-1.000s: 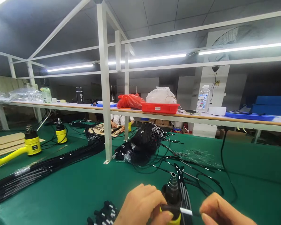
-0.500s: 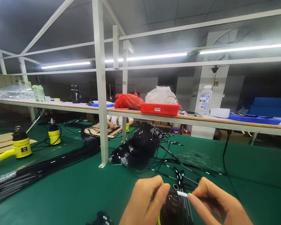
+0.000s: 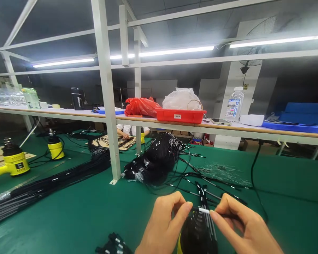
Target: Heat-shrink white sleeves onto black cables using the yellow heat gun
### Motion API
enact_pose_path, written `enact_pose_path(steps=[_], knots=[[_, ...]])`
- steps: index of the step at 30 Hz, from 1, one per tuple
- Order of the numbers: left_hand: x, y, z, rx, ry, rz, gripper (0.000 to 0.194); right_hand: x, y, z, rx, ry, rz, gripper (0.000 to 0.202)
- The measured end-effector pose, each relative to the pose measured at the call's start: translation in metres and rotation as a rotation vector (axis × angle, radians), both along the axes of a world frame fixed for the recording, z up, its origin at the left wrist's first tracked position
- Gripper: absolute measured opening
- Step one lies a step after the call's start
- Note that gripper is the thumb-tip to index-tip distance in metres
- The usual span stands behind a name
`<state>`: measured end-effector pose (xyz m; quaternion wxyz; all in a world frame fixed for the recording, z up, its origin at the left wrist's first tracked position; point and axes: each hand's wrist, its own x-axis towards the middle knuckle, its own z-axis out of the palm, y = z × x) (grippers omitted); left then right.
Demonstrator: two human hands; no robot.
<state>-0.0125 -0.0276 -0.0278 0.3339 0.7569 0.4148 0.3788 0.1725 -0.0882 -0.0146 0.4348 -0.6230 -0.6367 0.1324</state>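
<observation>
A black cable with a white sleeve (image 3: 204,210) on it is stretched between my two hands. My left hand (image 3: 165,222) pinches the cable on one side of the sleeve, thumb against forefinger. On the other side, my right hand (image 3: 241,224) pinches it close to the sleeve's end. Right below the sleeve stands a yellow and black heat gun (image 3: 195,234), nozzle up; my left hand hides part of its body. Behind the gun lie several black cables (image 3: 202,192) with white marks. Near the bottom edge is a small bunch of cable ends (image 3: 113,243).
A large heap of black cables (image 3: 159,162) lies by a white post (image 3: 106,88). A long cable bundle (image 3: 60,180) runs left, near two more heat guns (image 3: 16,162). The shelf holds a red tray (image 3: 180,115) and a bottle (image 3: 234,106). A person's hand (image 3: 125,135) shows behind.
The camera view has tilted and shifted slightly, so the shelf and cables sit higher in the picture. Both hands keep their pinch on the cable, with the sleeve still above the heat gun's nozzle.
</observation>
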Motion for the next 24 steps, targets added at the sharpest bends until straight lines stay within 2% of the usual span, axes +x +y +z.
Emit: enact_pose_path(steps=[7, 12, 24], knots=[[0.003, 0.003, 0.010, -0.062, -0.013, -0.075, 0.031, 0.008, 0.007, -0.014, 0.041, -0.059, 0.031, 0.033], [0.002, 0.004, 0.016, -0.095, -0.069, -0.119, 0.024, 0.006, 0.007, -0.012, 0.031, -0.111, 0.012, 0.031], [0.003, 0.006, 0.018, -0.080, -0.087, -0.091, 0.010, 0.008, 0.006, -0.007, 0.033, -0.137, -0.003, 0.027]])
